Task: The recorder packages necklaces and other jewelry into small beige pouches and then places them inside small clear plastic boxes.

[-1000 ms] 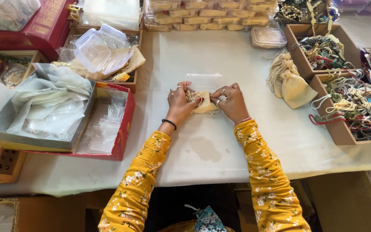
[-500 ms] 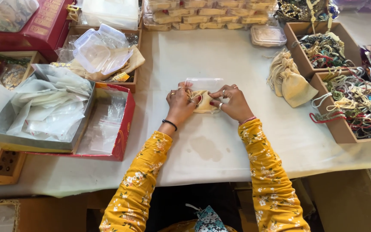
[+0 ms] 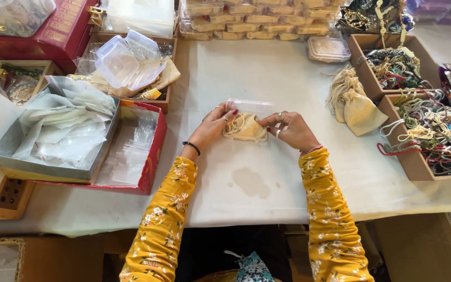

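Head view: left hand (image 3: 214,125) & right hand (image 3: 291,129) both pinched shut on small cream pouch (image 3: 245,128), held betw. fingertips at mid-table, half over clear plastic box (image 3: 250,106) just behind grip. Best kept low & level, cord tucked in, pouch edges squared to box mouth. Can't tell pouch contents or whether box open; fingertips partly hidden under cloth.

both hands meet at the middle of the white-covered counter (image 3: 267,78): the left hand (image 3: 216,124) and right hand (image 3: 292,129) pinch a small cream drawstring pouch (image 3: 245,128) lying on a clear plastic box (image 3: 250,107). more cream pouches (image 3: 355,104) lie just right, beside cardboard trays of beaded cords (image 3: 434,133).
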